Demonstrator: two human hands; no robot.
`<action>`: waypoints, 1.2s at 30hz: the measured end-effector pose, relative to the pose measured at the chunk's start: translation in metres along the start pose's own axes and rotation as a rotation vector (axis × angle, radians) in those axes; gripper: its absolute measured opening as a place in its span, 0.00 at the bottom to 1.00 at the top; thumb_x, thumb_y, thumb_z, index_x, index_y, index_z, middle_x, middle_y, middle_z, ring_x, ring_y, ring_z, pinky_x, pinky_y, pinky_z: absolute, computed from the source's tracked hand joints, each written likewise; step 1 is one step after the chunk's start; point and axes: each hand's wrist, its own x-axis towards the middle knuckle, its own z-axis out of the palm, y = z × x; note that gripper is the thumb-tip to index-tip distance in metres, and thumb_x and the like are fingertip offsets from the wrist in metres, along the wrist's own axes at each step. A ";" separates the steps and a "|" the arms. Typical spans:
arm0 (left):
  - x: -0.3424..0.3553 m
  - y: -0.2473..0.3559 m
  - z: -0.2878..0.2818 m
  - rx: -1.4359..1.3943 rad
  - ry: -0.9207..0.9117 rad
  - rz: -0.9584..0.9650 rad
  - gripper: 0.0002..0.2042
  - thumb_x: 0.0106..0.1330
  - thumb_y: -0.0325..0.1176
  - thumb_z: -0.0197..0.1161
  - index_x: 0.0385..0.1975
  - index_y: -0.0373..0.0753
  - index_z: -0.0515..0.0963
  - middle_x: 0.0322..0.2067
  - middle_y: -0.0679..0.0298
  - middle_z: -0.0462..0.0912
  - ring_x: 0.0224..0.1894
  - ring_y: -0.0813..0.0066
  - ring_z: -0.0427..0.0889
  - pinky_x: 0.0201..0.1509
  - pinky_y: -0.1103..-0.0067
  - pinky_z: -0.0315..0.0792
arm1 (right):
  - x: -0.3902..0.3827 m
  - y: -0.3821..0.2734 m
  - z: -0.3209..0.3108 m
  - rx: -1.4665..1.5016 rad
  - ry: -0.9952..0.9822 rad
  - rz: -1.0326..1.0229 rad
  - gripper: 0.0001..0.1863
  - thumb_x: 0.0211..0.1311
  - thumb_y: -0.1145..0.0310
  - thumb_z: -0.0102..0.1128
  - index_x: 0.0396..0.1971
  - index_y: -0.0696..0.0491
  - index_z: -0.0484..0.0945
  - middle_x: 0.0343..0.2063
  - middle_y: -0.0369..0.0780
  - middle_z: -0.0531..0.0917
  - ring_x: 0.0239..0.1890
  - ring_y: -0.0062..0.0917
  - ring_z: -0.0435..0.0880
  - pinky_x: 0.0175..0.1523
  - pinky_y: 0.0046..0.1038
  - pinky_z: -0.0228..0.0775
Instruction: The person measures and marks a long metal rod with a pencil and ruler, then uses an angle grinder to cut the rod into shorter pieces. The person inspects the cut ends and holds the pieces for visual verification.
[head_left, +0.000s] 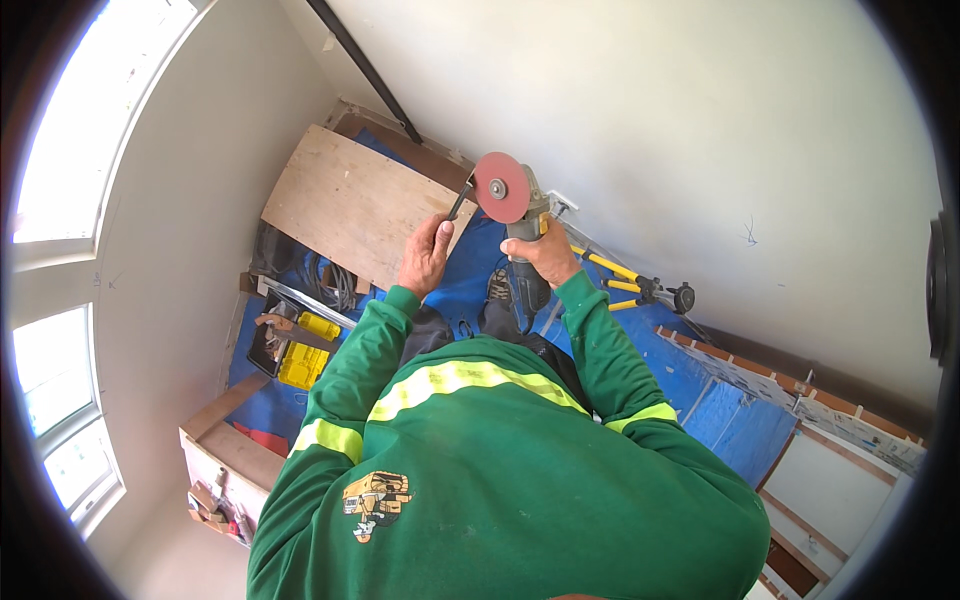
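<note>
My right hand (545, 252) is wrapped around the body of an angle grinder (527, 278), which points away from me. On its head sits a reddish round disc (512, 203) with a metal hub nut in the middle. Closed fingers of my left hand (427, 258) hold a thin dark rod-like piece (461, 201). Its far end is at the left edge of the disc; whether the two touch I cannot tell. The exact kind of the piece is too small to make out.
A plywood board (360, 205) lies ahead on the left over a blue floor covering (735, 410). Coiled cable (340, 288) and an open yellow toolbox (303, 365) are at the left. A yellow-legged tripod (625, 283) lies along the right wall. A dark pole (365, 68) leans in the far corner.
</note>
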 end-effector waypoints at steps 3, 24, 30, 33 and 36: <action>0.001 0.000 0.000 0.000 0.001 0.000 0.30 0.87 0.60 0.52 0.63 0.36 0.82 0.32 0.62 0.77 0.33 0.74 0.79 0.38 0.73 0.78 | 0.001 0.002 -0.001 0.003 -0.001 -0.012 0.21 0.55 0.74 0.82 0.46 0.57 0.81 0.35 0.36 0.86 0.34 0.22 0.86 0.42 0.30 0.82; 0.006 0.004 -0.004 0.000 -0.018 -0.030 0.26 0.88 0.55 0.52 0.58 0.35 0.82 0.37 0.53 0.82 0.39 0.58 0.83 0.46 0.66 0.77 | 0.006 0.004 -0.001 -0.016 -0.012 -0.028 0.23 0.56 0.73 0.83 0.50 0.56 0.81 0.36 0.34 0.85 0.36 0.20 0.86 0.42 0.28 0.82; 0.004 0.011 -0.008 0.020 -0.021 -0.038 0.25 0.89 0.53 0.52 0.57 0.34 0.82 0.39 0.48 0.85 0.43 0.51 0.84 0.51 0.63 0.77 | 0.008 0.005 0.000 0.002 0.012 0.002 0.20 0.55 0.73 0.82 0.45 0.57 0.82 0.33 0.35 0.86 0.33 0.22 0.86 0.41 0.30 0.82; 0.004 0.011 -0.008 0.012 -0.020 -0.038 0.25 0.89 0.53 0.52 0.57 0.34 0.82 0.39 0.49 0.85 0.42 0.52 0.84 0.51 0.63 0.77 | 0.007 0.007 0.001 0.005 0.011 -0.012 0.19 0.56 0.73 0.83 0.45 0.55 0.82 0.33 0.34 0.86 0.32 0.21 0.86 0.40 0.28 0.82; 0.004 0.010 -0.007 0.010 -0.022 -0.036 0.24 0.89 0.52 0.52 0.56 0.34 0.82 0.39 0.49 0.84 0.42 0.52 0.84 0.50 0.63 0.77 | 0.007 0.008 0.001 0.003 0.004 -0.036 0.19 0.56 0.72 0.83 0.44 0.55 0.83 0.32 0.35 0.86 0.32 0.21 0.86 0.40 0.28 0.82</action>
